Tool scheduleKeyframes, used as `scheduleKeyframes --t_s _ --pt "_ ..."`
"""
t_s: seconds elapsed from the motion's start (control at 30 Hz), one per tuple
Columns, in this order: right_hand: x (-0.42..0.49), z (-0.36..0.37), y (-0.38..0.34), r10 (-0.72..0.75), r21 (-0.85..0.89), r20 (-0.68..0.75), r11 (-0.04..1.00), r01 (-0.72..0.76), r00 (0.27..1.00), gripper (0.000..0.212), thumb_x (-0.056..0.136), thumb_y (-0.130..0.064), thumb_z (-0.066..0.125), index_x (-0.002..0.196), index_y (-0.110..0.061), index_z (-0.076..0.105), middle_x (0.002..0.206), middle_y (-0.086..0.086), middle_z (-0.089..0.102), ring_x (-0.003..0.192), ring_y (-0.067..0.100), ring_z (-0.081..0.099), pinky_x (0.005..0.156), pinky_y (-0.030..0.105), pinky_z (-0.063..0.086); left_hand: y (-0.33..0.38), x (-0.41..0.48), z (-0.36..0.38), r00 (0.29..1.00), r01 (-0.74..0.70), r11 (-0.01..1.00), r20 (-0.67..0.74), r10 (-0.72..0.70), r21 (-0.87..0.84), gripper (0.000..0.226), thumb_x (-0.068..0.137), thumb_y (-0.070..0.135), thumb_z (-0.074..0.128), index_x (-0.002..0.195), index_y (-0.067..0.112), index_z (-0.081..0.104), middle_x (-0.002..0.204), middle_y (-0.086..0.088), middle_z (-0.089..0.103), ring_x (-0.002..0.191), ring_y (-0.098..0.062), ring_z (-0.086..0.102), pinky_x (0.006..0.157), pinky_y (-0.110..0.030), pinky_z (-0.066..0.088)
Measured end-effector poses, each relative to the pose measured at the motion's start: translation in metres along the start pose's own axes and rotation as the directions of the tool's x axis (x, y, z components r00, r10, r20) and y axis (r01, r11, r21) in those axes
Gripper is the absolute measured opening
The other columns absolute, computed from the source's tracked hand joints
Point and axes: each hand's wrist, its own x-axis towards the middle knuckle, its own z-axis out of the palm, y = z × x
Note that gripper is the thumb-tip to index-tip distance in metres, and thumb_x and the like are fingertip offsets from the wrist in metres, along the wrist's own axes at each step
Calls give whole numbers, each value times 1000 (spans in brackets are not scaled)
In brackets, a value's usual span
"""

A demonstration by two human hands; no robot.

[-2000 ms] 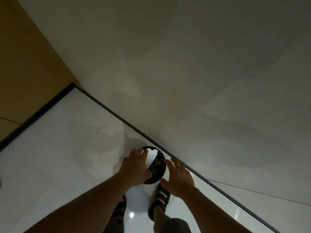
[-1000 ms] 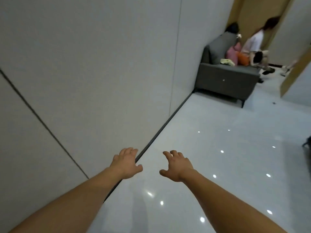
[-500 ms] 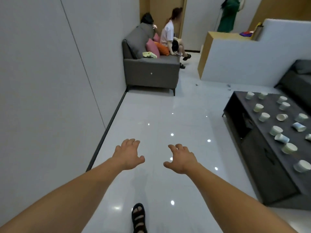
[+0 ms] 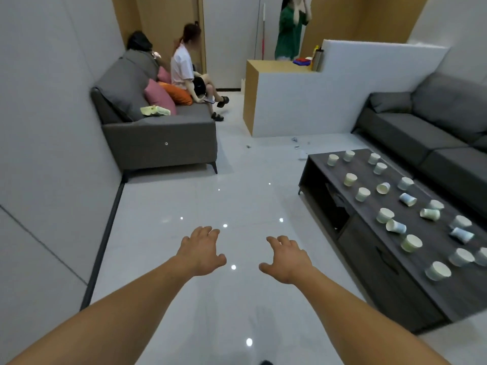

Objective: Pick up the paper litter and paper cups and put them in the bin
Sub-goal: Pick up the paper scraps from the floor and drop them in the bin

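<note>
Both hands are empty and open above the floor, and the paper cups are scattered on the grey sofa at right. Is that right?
No: the head view shows the paper cups on the dark low table, not the grey sofa. The left hand and right hand are empty and open above the floor.
</note>
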Motion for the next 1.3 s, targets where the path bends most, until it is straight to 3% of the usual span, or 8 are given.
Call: scheduleKeyframes --t_s 0.17,0.47,0.6,1.03,1.3 --pt "111 -41 40 42 31 -28 999 -41 999 81 88 -59 52 153 -28 16 155 2 24 137 26 30 103 41 36 26 129 -25 996 -81 996 30 80 22 77 87 48 51 151 19 19 158 -3 16 146 -23 11 114 -43 20" --pt "302 -145 100 32 48 -53 998 -29 998 82 88 -58 53 153 -27 15 158 2 19 139 26 28 106 43 37 63 336 -99 995 -94 995 -14 94 16 74 88 48 51 149 20 22 156 -2 22 143 -23 18 112 -41 24" --pt "378 -168 114 34 36 -3 999 -33 999 82 87 -58 53 153 -28 15 157 3 19 139 27 28 106 44 38 59 418 -113 994 -96 995 46 95 9 76 88 49 51 150 20 21 157 -2 22 144 -23 18 112 -42 25" --pt "674 -277 151 141 31 -21 990 -140 990 80 87 -56 52 152 -26 17 155 3 23 136 27 30 99 41 43 33 756 -213 984 -173 985 53 172 1 75 88 47 51 150 18 22 155 -2 25 142 -24 22 112 -42 28" --pt "853 -328 204 154 50 36 987 -156 987 79 89 -54 53 153 -24 16 156 5 21 137 27 30 103 44 41 56 947 -242 972 -196 980 136 190 33 75 88 46 52 150 18 21 154 -3 27 140 -24 26 110 -43 32"
